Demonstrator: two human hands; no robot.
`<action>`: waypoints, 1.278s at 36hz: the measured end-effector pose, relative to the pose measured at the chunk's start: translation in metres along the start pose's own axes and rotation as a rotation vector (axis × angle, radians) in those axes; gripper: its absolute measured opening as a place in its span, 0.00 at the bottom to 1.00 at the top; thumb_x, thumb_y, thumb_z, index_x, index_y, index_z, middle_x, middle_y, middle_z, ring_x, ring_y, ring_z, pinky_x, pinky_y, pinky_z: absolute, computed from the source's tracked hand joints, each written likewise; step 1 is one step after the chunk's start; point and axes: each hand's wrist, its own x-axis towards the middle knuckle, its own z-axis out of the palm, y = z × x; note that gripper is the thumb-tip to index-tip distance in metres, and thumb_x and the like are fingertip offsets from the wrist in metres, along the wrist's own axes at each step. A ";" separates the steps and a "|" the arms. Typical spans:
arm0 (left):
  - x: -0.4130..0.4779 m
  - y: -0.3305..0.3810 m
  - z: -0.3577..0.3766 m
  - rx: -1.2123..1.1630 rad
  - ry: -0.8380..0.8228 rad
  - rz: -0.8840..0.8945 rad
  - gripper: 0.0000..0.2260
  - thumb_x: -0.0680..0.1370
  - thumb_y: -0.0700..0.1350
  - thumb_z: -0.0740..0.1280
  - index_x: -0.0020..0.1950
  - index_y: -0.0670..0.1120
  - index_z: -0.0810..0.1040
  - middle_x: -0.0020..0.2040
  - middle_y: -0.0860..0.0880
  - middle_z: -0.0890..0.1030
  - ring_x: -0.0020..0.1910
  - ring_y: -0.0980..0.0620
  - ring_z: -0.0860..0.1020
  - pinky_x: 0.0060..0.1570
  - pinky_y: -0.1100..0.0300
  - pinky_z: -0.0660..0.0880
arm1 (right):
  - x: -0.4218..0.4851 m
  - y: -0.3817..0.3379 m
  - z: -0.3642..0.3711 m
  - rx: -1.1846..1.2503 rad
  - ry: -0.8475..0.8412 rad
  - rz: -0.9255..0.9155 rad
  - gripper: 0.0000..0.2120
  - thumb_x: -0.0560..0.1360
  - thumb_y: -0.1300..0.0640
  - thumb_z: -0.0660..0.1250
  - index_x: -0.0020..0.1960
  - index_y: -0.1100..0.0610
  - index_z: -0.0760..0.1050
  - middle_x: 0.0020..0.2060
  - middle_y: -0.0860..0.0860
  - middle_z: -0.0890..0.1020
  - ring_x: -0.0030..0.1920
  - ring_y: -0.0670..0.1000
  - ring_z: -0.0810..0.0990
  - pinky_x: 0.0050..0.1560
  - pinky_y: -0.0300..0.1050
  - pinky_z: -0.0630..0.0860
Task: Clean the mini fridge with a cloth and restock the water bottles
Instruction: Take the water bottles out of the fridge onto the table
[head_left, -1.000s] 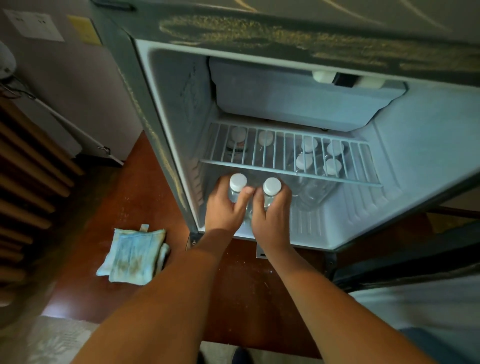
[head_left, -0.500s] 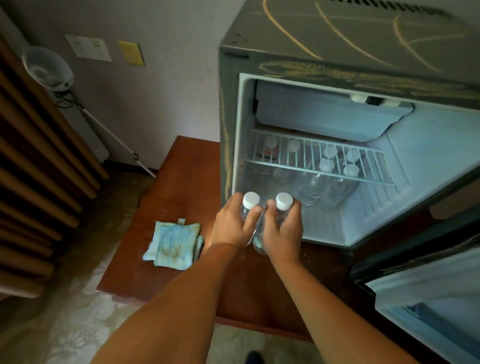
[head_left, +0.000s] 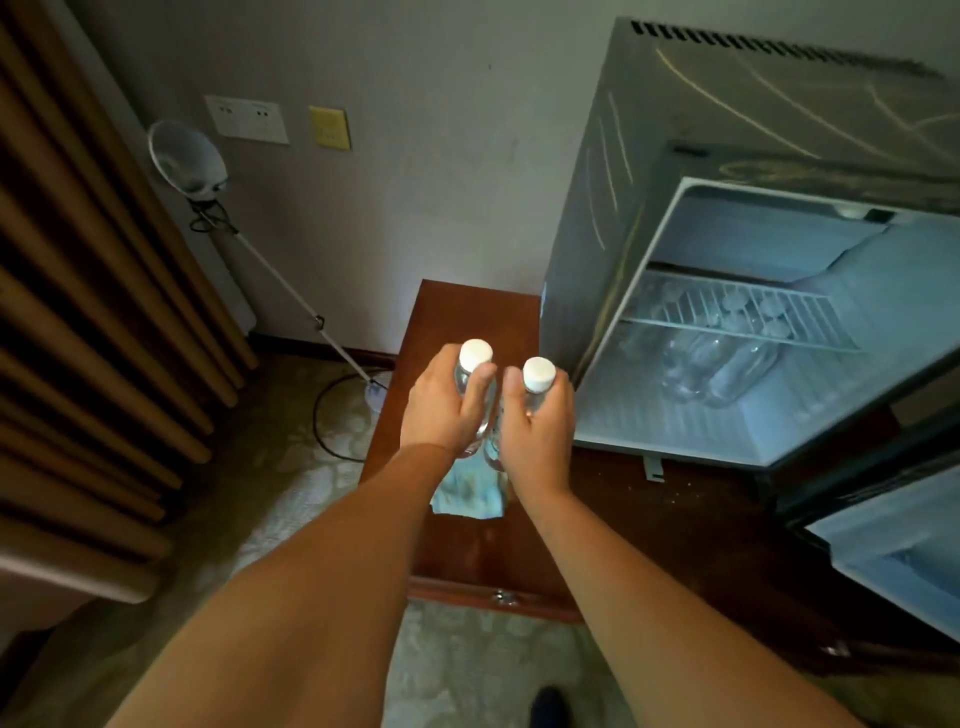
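Note:
My left hand (head_left: 447, 405) grips a clear water bottle with a white cap (head_left: 476, 354). My right hand (head_left: 537, 431) grips a second white-capped bottle (head_left: 538, 375) right beside it. Both bottles are held upright above the wooden cabinet top (head_left: 452, 322), left of the mini fridge (head_left: 691, 171). The fridge stands open, with several bottles (head_left: 727, 364) on its floor under the wire shelf (head_left: 737, 312). A light blue cloth (head_left: 467, 496) lies on the cabinet top, partly hidden under my hands.
The fridge door (head_left: 893, 540) hangs open at the lower right. A floor lamp (head_left: 187, 156) with its cable leans by the wall at the left, next to brown curtains (head_left: 78, 291). Patterned carpet (head_left: 291, 467) surrounds the cabinet.
Both hands have pulled the two bottles out of the fridge and moved them left, now over the cloth on the cabinet top. My view has pulled back and swung left.

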 end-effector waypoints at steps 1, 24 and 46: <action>0.005 -0.004 -0.002 0.001 0.003 -0.001 0.17 0.78 0.69 0.54 0.51 0.57 0.69 0.44 0.57 0.77 0.42 0.56 0.77 0.40 0.64 0.69 | 0.002 -0.004 0.006 0.000 0.002 0.000 0.18 0.75 0.33 0.60 0.56 0.45 0.71 0.52 0.48 0.77 0.52 0.39 0.76 0.49 0.33 0.73; 0.124 -0.147 0.077 -0.130 0.068 -0.131 0.17 0.76 0.75 0.54 0.57 0.66 0.67 0.53 0.55 0.75 0.53 0.63 0.74 0.50 0.71 0.68 | 0.130 0.069 0.132 -0.079 0.030 0.095 0.15 0.81 0.47 0.65 0.60 0.55 0.72 0.54 0.51 0.77 0.53 0.48 0.77 0.45 0.23 0.68; 0.257 -0.194 0.146 -0.257 0.156 -0.034 0.22 0.79 0.72 0.52 0.57 0.56 0.71 0.51 0.48 0.78 0.50 0.50 0.78 0.50 0.52 0.76 | 0.243 0.111 0.207 0.032 0.111 0.006 0.18 0.81 0.43 0.59 0.61 0.56 0.71 0.52 0.49 0.76 0.52 0.36 0.76 0.49 0.24 0.71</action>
